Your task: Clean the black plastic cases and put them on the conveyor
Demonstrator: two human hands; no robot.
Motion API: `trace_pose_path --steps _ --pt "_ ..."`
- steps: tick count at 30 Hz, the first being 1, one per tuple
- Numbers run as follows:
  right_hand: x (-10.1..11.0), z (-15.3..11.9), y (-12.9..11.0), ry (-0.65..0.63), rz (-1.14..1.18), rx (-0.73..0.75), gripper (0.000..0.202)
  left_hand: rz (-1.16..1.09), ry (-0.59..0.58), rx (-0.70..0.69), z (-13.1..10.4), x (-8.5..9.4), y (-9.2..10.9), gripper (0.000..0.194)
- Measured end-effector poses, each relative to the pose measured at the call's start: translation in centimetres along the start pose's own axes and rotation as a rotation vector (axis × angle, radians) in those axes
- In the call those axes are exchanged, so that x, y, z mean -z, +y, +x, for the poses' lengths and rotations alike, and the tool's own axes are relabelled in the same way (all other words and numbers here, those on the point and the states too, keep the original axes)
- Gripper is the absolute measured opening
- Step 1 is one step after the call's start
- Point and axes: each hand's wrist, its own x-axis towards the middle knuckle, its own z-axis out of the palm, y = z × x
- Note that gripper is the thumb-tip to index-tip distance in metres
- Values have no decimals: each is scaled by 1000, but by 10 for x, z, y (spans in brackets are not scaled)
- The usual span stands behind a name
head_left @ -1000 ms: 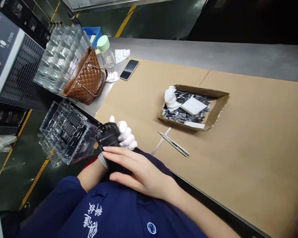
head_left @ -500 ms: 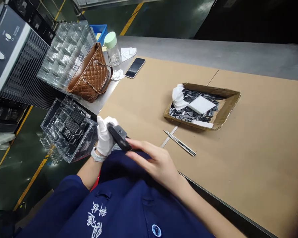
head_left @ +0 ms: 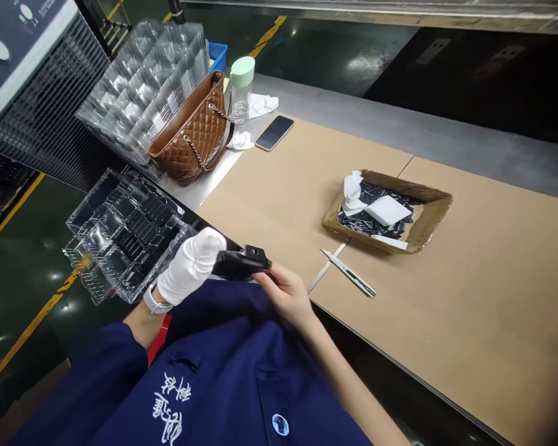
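Note:
A black moulded part (head_left: 240, 262), with a small raised block and a round hole on it, is held between my two hands in front of my body, by the table's near edge. My left hand (head_left: 193, 263), in a white glove, grips its left end. The bare fingers of my right hand (head_left: 286, 291) pinch its right end. To the left, close to my gloved hand, clear plastic trays (head_left: 121, 235) hold several black parts. On the table to the right lies a slim silver craft knife (head_left: 351, 274).
A cardboard box (head_left: 430, 217) of black scraps, white tissue and a white block stands on the brown-covered table (head_left: 483, 297). Toward the back left are a phone (head_left: 274, 132), a lidded bottle (head_left: 240, 93), a brown quilted handbag (head_left: 193, 133) and stacked clear trays (head_left: 144, 87).
The black part has turned from a steep slant to nearly level, both hands still on it. My left wrist has swung lower left. The whole view has shifted.

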Motion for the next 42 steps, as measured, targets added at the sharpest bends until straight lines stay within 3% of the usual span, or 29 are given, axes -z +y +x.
trace_pose_path --steps 3,7,11,13,15,18,20,22,25,29,31,33,37,40,42 --pt "-23 5 10 -11 97 -96 38 -61 33 113 -2 18 -12 30" --pt "-57 12 15 38 231 -267 35 -302 12 249 -4 33 -44 24" --pt "-96 28 -1 -188 262 -297 31 -482 42 375 -19 44 -77 27" --pt "-111 40 -9 -215 279 -265 36 -554 60 422 -27 49 -86 36" --pt "-116 51 -11 -91 291 -257 38 -766 84 488 -33 57 -91 44" --pt "-111 60 -3 128 279 -301 39 -1302 147 563 -37 71 -92 40" --pt "-105 60 5 198 245 -351 39 -1551 181 557 -38 80 -94 34" --pt "-104 57 11 215 208 -396 38 -1649 197 546 -38 84 -99 35" --pt "-115 48 13 85 161 -416 38 -1614 234 545 -38 80 -112 40" --pt "-144 39 6 -401 -8 -380 44 -1450 582 558 -39 64 -133 38" --pt "-154 35 4 -545 -193 -383 40 -1433 691 560 -42 60 -139 38" --pt "-159 32 3 -583 -364 -338 35 -1416 720 538 -47 63 -142 38" --pt "-161 29 0 -615 -560 -52 38 -1353 735 489 -58 80 -144 40" --pt "-166 29 -7 -653 -543 73 37 -1240 674 425 -63 93 -148 40" --pt "-170 30 -11 -661 -447 56 37 -1155 647 438 -65 98 -151 43"
